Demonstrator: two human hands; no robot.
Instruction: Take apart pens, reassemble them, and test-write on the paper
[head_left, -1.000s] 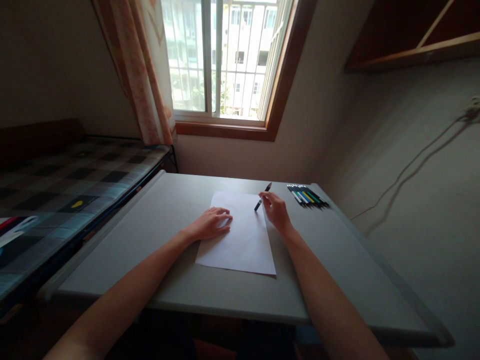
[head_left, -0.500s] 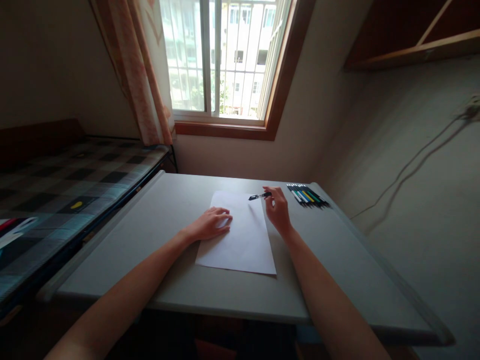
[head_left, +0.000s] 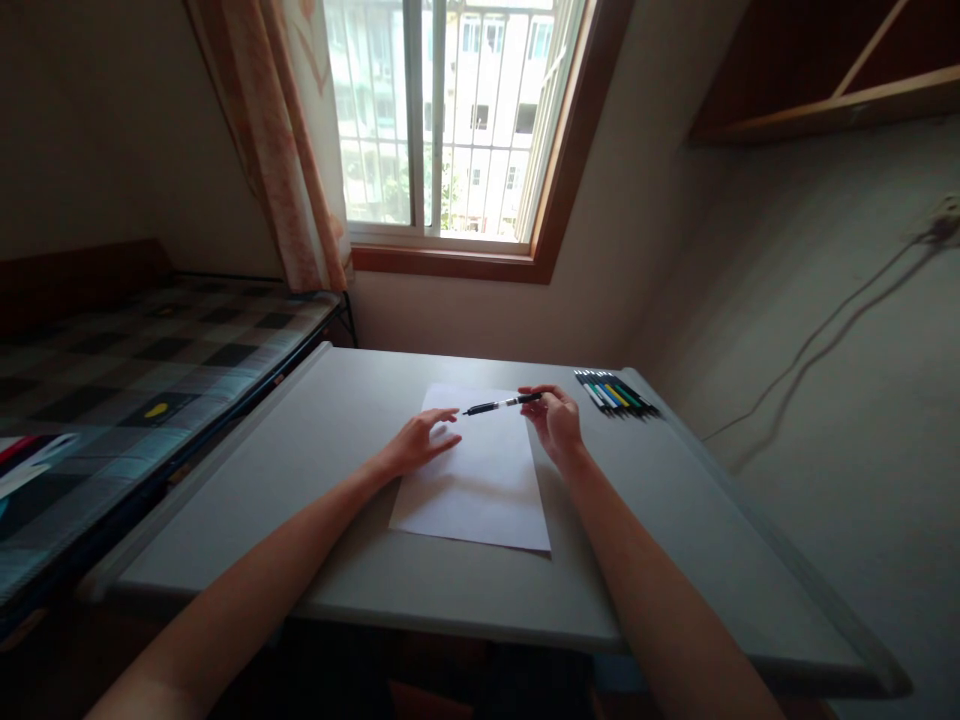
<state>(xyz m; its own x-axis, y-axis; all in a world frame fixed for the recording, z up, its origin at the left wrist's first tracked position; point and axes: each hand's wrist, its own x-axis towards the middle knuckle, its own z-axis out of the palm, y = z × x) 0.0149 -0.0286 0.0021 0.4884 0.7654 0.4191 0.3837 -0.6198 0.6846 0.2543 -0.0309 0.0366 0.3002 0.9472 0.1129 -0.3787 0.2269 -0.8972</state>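
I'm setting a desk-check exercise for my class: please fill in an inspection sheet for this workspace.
Surface: pale table, paper sheet on it.
Work items: black pen held above the sheet; row of pens near the table's far right corner.
Clutter: colourful item on the bed, partly out of frame.
Hands: right hand holds the pen; left hand open near the pen's other end.
Cables: one cord along the right wall.
Surroundings: window, curtain, bed, wall shelf.

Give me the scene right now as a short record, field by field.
Left hand: open, over the white paper's left side
Right hand: holding a black pen above the paper, its free end toward the left hand
Pen row: far right of the table
Behind: barred window, curtain
Left side: checked mattress
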